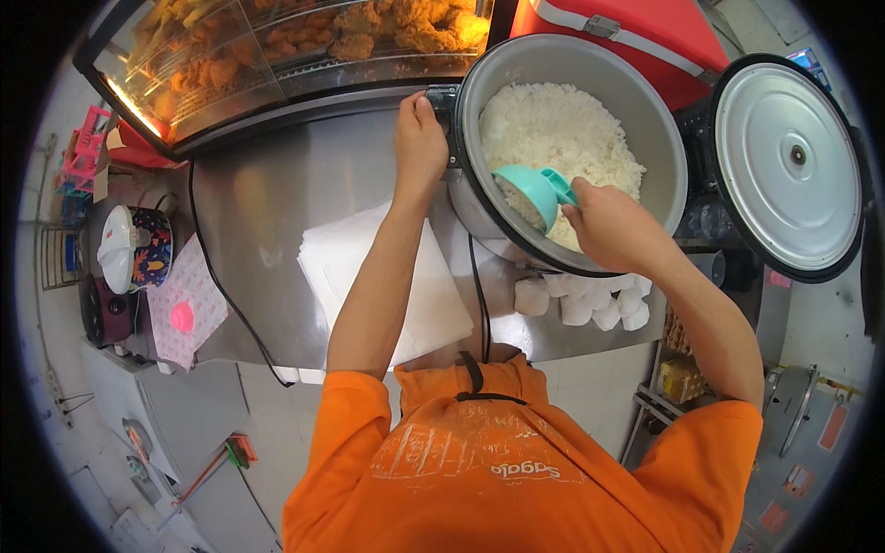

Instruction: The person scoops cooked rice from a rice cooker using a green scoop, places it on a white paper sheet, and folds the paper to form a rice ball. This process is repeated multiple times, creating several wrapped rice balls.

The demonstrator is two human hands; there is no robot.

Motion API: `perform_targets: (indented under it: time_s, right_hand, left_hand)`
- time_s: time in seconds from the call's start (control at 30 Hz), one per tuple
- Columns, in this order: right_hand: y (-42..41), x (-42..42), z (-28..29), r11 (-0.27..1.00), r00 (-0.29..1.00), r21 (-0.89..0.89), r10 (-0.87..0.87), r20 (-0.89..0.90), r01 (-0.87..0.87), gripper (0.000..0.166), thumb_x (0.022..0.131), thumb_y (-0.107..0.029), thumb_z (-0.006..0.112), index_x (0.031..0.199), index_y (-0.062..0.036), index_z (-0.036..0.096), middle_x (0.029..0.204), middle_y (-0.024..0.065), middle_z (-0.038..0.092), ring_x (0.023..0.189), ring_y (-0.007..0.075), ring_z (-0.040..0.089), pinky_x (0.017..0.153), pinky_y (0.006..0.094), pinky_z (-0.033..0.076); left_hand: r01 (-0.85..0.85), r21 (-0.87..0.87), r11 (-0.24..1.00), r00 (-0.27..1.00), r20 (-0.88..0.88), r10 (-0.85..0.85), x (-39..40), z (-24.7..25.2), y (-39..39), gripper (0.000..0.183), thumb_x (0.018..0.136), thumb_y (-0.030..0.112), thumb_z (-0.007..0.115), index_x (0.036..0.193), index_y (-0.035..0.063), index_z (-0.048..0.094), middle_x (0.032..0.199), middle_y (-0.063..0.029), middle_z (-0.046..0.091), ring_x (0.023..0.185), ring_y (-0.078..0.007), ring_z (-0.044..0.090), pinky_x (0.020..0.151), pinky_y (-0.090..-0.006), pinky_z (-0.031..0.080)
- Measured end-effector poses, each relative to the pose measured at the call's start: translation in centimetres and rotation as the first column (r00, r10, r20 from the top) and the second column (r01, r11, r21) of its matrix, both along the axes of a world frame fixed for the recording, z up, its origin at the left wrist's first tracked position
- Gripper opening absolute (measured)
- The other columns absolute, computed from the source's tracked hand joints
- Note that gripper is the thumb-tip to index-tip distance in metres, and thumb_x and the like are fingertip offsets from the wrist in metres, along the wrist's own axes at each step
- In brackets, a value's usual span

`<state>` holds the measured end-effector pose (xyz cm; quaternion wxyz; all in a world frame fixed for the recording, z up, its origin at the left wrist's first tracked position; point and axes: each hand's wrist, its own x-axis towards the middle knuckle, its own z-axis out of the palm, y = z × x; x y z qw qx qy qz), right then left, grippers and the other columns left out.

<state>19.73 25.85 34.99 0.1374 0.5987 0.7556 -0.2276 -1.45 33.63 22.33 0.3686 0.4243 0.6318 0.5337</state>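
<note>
A large rice cooker [570,62] stands uncovered on the steel counter, with its round metal lid [788,166] swung back to the right. Cooked white rice [560,128] fills the lower part of its pot. My left hand [422,142] grips the black side handle [442,104] of the cooker. In my right hand [612,225] is the handle of a turquoise plastic scoop [529,190]. The scoop is tilted inside the pot near the front left wall, and some rice shows in its bowl.
White paper sheets [429,297] are stacked under my left forearm. Several white wrapped portions [577,304] sit before the cooker. Behind the counter is a glass warmer [269,62] with fried chicken. A red box [643,34] stands behind the cooker. Black cords [228,290] cross the counter [276,173].
</note>
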Motion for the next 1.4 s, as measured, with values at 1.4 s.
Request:
perform_targets:
  time_s: [1.4]
  right_hand:
    - [1.1, 1.6, -3.1, 0.998, 0.997, -0.053, -0.041, -0.066, 0.038, 0.032, 0.098, -0.022, 0.048, 0.101, 0.0088, 0.056, 0.091, 0.0278, 0.065, 0.086, 0.0422, 0.065, 0.076, 0.0494, 0.051]
  left_hand:
    - [0.058, -0.051, 0.997, 0.997, -0.050, -0.061, -0.2, -0.6, 0.5, 0.042, 0.105, 0.029, 0.035, 0.133, 0.0009, 0.051, 0.123, -0.0182, 0.059, 0.115, -0.0262, 0.055, 0.100, -0.0360, 0.040]
